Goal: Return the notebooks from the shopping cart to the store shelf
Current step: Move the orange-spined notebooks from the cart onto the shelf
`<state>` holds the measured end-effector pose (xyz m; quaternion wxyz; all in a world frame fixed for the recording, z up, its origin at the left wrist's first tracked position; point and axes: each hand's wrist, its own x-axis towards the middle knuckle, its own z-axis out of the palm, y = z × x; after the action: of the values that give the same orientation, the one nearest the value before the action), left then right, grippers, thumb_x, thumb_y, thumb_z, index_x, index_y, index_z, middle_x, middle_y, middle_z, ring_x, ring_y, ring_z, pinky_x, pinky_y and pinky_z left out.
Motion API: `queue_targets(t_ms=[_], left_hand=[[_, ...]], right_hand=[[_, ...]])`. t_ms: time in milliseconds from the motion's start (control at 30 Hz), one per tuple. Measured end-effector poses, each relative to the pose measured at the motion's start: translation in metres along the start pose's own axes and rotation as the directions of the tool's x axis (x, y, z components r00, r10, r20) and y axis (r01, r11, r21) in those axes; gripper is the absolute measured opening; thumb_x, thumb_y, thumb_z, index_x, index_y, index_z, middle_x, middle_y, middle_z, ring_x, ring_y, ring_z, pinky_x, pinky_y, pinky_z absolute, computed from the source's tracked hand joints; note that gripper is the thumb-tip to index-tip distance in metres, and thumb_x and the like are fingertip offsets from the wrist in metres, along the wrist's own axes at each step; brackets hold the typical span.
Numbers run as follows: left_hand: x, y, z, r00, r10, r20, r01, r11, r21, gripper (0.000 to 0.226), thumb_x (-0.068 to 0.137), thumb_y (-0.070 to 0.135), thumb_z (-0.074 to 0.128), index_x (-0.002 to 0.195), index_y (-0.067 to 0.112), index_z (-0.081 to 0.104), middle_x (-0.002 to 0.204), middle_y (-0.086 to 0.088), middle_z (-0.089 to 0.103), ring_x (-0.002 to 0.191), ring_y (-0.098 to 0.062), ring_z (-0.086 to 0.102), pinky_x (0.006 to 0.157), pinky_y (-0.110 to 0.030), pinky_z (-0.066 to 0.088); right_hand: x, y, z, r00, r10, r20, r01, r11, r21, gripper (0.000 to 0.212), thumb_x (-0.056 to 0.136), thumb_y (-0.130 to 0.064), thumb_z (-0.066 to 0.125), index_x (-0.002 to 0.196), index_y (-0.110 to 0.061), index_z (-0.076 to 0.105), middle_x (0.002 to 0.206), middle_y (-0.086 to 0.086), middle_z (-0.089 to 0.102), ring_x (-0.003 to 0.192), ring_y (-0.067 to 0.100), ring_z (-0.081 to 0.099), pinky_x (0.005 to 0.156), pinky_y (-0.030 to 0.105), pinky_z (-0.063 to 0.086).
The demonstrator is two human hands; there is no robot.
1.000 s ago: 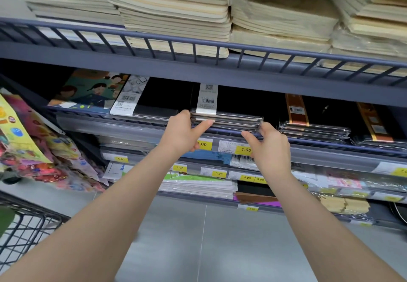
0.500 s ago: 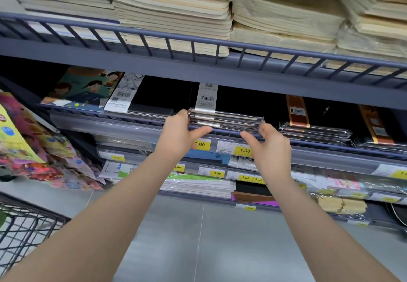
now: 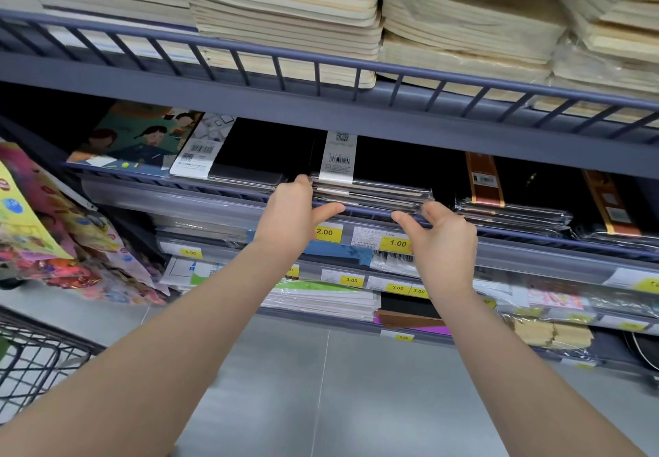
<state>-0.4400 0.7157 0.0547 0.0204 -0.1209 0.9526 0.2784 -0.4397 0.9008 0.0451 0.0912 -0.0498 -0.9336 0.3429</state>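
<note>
Notebooks point(image 3: 371, 190), a shrink-wrapped black stack with a white barcode band, lie flat on the middle store shelf point(image 3: 356, 108), behind its front rail point(image 3: 535, 235). Reading left to right: a wire shopping cart point(image 3: 32, 360) shows at the lower left corner; colourful packs point(image 3: 42, 242) hang at the far left; an illustrated book point(image 3: 139, 135) and a second black stack point(image 3: 246, 157) occupy the shelf's left portion. The left hand point(image 3: 292, 214) rests against the stack's left front corner, thumb extended rightward along the rail, its grip relaxed rather than closed. The right hand point(image 3: 442, 235) meets the right front corner, fingers loosely bent toward the wrapper; whether it pinches the plastic cannot be told. Compared with a second ago, the stack sits slightly deeper and both hands have barely shifted, which suggests that placement is essentially complete and only squaring-up remains. The stack's long axis appears to run front to back into the shelf, its short edge facing the viewer, parallel to the banded black packs point(image 3: 513, 214) at right. Yellow price tags point(image 3: 397, 243) line the rail below.
</note>
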Motion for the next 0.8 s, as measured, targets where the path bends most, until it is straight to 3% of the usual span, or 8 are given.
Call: queue_targets(t_ms=[67,167,267,400,467,567,700,800], left_hand=[[0.0,-0.001,0.0,1.0,-0.009,0.008,0.009,1.0,-0.005,0.059,0.084,0.045,0.06,0.118,0.0,0.043,0.08,-0.018,0.064,0.075,-0.027,0.067,0.063,-0.04,0.055],[-0.004,0.0,0.001,1.0,-0.002,-0.006,0.001,0.975,-0.224,0.075,0.083,0.04,0.064,0.139,0.005,0.029,0.092,-0.01,0.06,0.059,-0.016,0.064,0.048,-0.019,0.048],[-0.008,0.003,-0.002,0.998,0.013,-0.068,-0.036,0.933,-0.359,0.08,0.086,0.038,0.062,0.148,0.019,0.016,0.099,-0.003,0.057,0.049,-0.01,0.06,0.045,-0.015,0.045],[-0.008,0.007,-0.004,0.997,0.01,-0.08,-0.027,0.975,-0.219,0.044,0.092,0.038,0.053,0.118,0.004,0.045,0.069,-0.008,0.055,0.051,-0.018,0.061,0.038,-0.017,0.036],[-0.009,0.007,-0.003,0.996,0.02,-0.086,-0.035,0.983,-0.181,0.035,0.092,0.039,0.052,0.098,0.005,0.043,0.074,-0.012,0.056,0.056,-0.022,0.064,0.042,-0.024,0.04],[-0.007,0.006,-0.002,0.995,0.032,-0.099,-0.047,0.986,-0.158,0.039,0.091,0.039,0.052,0.101,0.002,0.046,0.08,-0.016,0.058,0.06,-0.026,0.066,0.046,-0.031,0.045],[-0.009,0.008,-0.004,0.997,0.018,-0.073,-0.031,0.984,-0.177,0.062,0.091,0.037,0.054,0.138,0.004,0.03,0.087,-0.018,0.061,0.069,-0.027,0.065,0.059,-0.035,0.051],[-0.021,0.009,-0.013,0.993,0.058,-0.102,-0.082,0.964,-0.254,0.083,0.09,0.029,0.059,0.149,0.012,0.003,0.135,-0.016,0.048,0.112,-0.027,0.056,0.085,-0.03,0.044]], right_hand=[[-0.002,0.0,-0.001,1.0,0.01,0.01,-0.01,1.0,0.018,0.05,0.083,-0.038,0.065,0.119,-0.004,0.06,0.1,0.013,0.071,0.074,0.026,0.066,0.067,0.028,0.05],[-0.005,-0.003,-0.003,1.0,-0.007,0.009,0.006,0.998,0.067,0.057,0.082,-0.036,0.067,0.128,-0.007,0.051,0.084,0.011,0.069,0.055,0.019,0.054,0.057,0.024,0.041],[-0.003,-0.005,-0.003,0.999,-0.002,0.035,-0.004,0.985,0.171,0.064,0.083,-0.031,0.066,0.139,-0.015,0.038,0.11,0.01,0.067,0.06,0.022,0.062,0.066,0.03,0.051],[0.002,-0.004,0.0,0.999,-0.031,0.025,0.029,0.996,0.079,0.028,0.09,-0.029,0.056,0.105,-0.004,0.055,0.094,0.021,0.068,0.06,0.027,0.066,0.066,0.042,0.056],[0.001,-0.004,0.0,0.999,-0.049,0.013,0.049,0.997,0.054,0.022,0.091,-0.027,0.055,0.091,-0.005,0.052,0.088,0.02,0.067,0.06,0.027,0.066,0.061,0.042,0.055],[0.001,-0.003,0.002,0.998,-0.07,0.0,0.07,0.997,0.033,0.023,0.091,-0.027,0.055,0.088,-0.004,0.052,0.082,0.019,0.067,0.061,0.029,0.066,0.059,0.043,0.055],[0.0,-0.006,-0.006,0.998,-0.023,0.062,0.02,0.999,0.042,0.046,0.09,-0.03,0.057,0.13,-0.01,0.047,0.067,0.012,0.064,0.066,0.023,0.066,0.062,0.035,0.054],[-0.007,-0.01,-0.023,0.997,-0.039,0.069,0.034,0.997,0.071,0.065,0.087,-0.028,0.061,0.143,-0.018,0.03,0.059,0.007,0.058,0.055,0.019,0.055,0.06,0.034,0.05]])
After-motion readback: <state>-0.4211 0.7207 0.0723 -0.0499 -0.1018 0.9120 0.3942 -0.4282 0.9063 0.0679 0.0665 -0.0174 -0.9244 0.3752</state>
